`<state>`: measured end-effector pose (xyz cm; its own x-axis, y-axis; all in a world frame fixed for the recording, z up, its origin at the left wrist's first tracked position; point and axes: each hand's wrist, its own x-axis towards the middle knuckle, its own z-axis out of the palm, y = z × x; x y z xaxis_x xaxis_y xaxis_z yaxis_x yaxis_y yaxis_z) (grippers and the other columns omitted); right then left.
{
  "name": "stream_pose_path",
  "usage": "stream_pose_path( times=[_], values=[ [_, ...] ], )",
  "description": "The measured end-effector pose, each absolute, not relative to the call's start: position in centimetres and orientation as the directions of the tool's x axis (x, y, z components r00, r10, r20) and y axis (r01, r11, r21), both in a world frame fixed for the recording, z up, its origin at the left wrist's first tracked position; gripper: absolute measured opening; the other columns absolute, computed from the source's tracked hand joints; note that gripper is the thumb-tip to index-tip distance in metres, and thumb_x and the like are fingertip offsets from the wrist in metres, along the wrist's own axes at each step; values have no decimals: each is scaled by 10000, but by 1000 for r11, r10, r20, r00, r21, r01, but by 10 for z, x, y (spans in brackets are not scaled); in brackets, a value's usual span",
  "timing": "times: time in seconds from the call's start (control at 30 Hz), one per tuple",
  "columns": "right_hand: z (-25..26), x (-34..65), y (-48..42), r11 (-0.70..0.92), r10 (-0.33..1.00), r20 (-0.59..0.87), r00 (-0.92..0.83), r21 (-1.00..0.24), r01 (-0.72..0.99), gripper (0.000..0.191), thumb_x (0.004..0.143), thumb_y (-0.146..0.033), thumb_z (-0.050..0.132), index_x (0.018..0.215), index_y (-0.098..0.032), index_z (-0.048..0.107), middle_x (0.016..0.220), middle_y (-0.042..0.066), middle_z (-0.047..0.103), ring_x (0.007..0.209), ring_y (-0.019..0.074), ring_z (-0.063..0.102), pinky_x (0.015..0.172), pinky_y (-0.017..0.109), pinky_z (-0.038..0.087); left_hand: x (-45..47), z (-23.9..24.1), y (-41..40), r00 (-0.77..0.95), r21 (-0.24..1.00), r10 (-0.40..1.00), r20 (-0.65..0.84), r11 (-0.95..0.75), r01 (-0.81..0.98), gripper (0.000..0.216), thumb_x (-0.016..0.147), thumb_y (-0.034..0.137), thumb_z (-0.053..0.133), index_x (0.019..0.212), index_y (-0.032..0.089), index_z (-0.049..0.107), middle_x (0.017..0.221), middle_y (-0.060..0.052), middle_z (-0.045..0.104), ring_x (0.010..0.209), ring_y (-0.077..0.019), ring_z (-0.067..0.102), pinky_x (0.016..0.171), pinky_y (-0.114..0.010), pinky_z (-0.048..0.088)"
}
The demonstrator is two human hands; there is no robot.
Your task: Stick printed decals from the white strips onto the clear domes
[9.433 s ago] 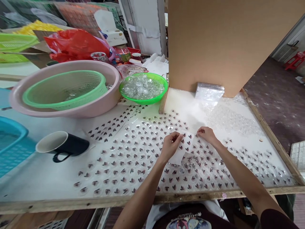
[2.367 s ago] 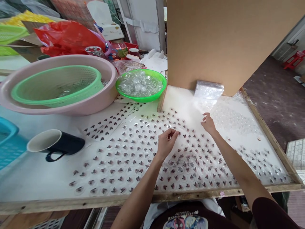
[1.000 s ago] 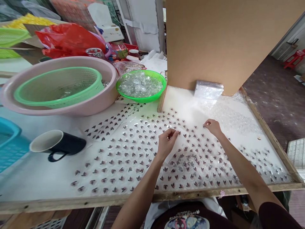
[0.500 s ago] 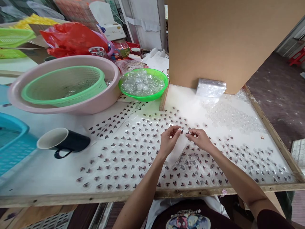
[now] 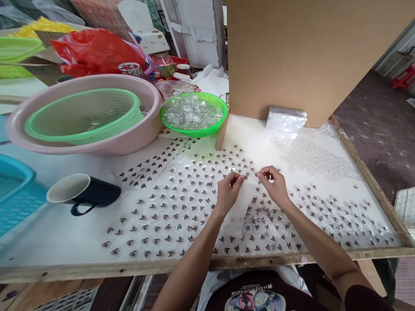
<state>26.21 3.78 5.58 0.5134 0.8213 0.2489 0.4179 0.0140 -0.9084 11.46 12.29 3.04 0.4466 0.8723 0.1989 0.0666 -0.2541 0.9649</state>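
Observation:
My left hand [image 5: 228, 192] pinches the top of a white paper strip [image 5: 239, 209], which hangs down over the table. Just to its right, my right hand [image 5: 275, 185] has thumb and forefinger closed on a tiny dark sticker [image 5: 257, 174], mostly hidden by the fingertips. Beneath and around both hands lie many clear round discs [image 5: 194, 190], each bearing a small dark, leaf-like mark. Left of them, sheets [image 5: 142, 170] with rows of the same dark marks rest on the white tabletop.
A dark mug [image 5: 103, 192] lies on its side at left, near a blue basket [image 5: 22, 194]. Behind stand a pink basin [image 5: 129, 144] with a green colander [image 5: 110, 136] and a green bowl [image 5: 194, 131] of clear pieces. Plain discs [image 5: 317, 155] lie by a cardboard box [image 5: 292, 56].
My right hand has moved slightly right and up, away from the left, widening the gap between the fingertips. The paper strip hangs straighter from my left hand.

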Motion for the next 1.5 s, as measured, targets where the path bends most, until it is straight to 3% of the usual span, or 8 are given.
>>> stream_pose_path(
  times=[0.17,0.3,0.47,0.6,0.77,1.13,1.5],
  values=[
    [52,254,52,28,875,163,456,-957,288,383,787,-360,664,1115,-227,518,851,-1,652,794,167,583,785,327,432,115,31,123,448,953,863,235,-296,70,305,872,381,589,648,181,536,569,47,436,542,-102,342,528,-239,301],
    [52,247,57,80,879,152,451,-981,175,384,771,-325,687,1075,-236,469,774,-33,628,755,156,592,782,326,428,117,31,122,457,952,858,236,-299,71,293,862,369,605,648,178,546,576,40,467,546,-103,354,530,-238,306],
    [68,280,47,132,812,164,560,-986,97,402,772,-321,709,1073,-264,449,820,-18,631,781,164,609,741,326,477,114,32,125,422,961,877,229,-274,48,278,860,353,607,651,180,545,573,37,437,545,-106,346,519,-239,294],
    [65,354,29,113,668,200,717,-979,167,491,705,-324,744,1060,-264,410,813,-22,640,796,168,630,777,339,483,110,29,132,351,977,913,208,-213,-26,301,867,385,608,656,184,535,569,38,393,523,-103,319,486,-240,260],
    [32,418,9,-194,589,47,807,-961,198,499,652,-313,717,1038,-229,411,786,2,668,738,172,614,729,336,452,110,22,135,355,984,917,181,-169,-64,338,866,426,628,652,183,531,569,39,375,507,-95,298,466,-238,236],
    [4,432,13,-437,547,-73,834,-875,210,526,597,-289,665,1053,-233,410,778,9,682,720,192,600,596,287,412,111,23,136,335,990,932,138,-121,-73,383,837,486,648,636,186,520,558,45,354,497,-93,283,454,-240,216],
    [-5,424,21,-520,632,54,773,-711,475,418,660,-239,590,1047,-227,433,761,-25,618,686,177,569,718,326,443,111,24,135,349,990,927,138,-123,-64,386,842,486,638,633,188,508,559,42,344,497,-93,282,448,-240,217]
  ],
)
